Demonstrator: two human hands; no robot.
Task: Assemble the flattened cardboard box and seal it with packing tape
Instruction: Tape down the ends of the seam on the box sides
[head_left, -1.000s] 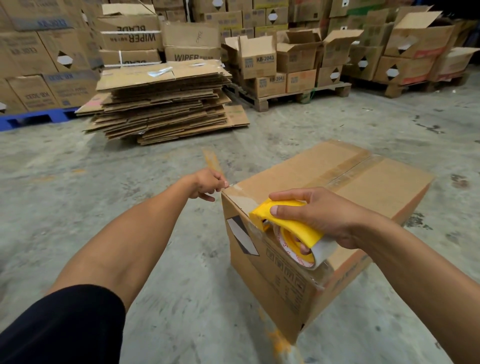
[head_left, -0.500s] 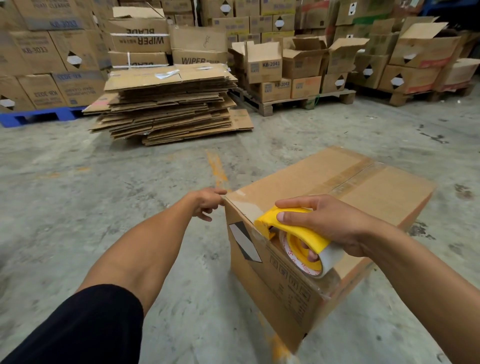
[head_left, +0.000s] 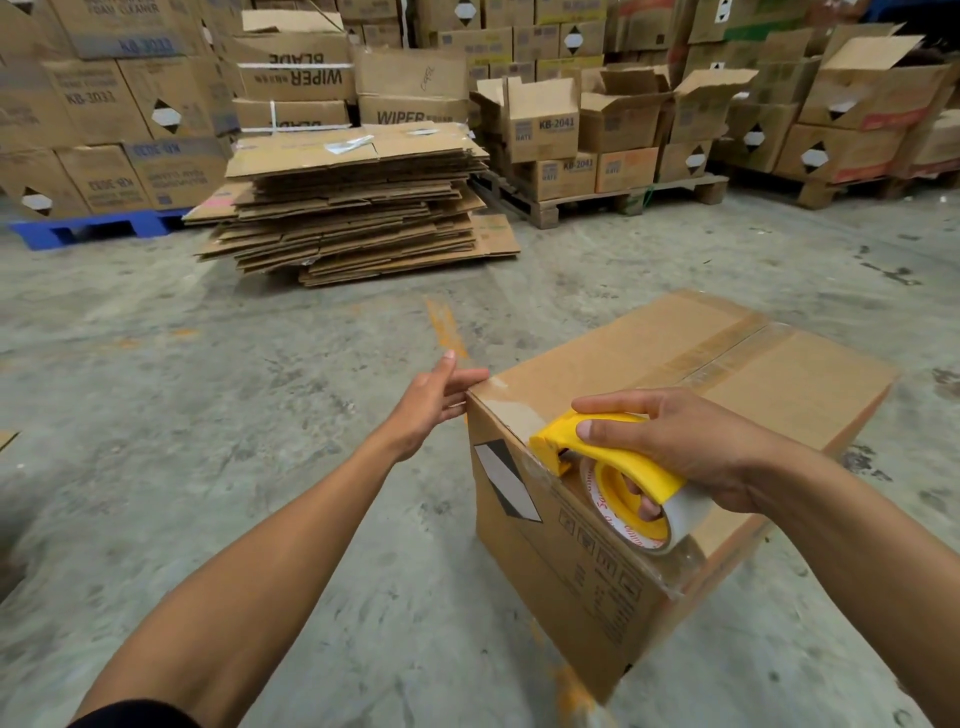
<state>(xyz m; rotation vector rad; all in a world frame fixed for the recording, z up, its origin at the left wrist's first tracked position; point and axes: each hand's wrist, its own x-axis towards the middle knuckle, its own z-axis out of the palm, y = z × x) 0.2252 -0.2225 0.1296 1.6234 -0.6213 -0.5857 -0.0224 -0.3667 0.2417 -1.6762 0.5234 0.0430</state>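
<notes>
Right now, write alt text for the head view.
The right hand presses a yellow tape dispenser against the top edge of a closed cardboard box on a concrete floor, while the open left hand touches the box's corner. A stack of flattened cardboard and palletised boxes stand behind.

The brown cardboard box (head_left: 649, 415) stands assembled on the concrete floor (head_left: 260, 467), top flaps closed, clear tape along the seam. A yellow tape dispenser (head_left: 613, 467) rests at its near top edge.
</notes>
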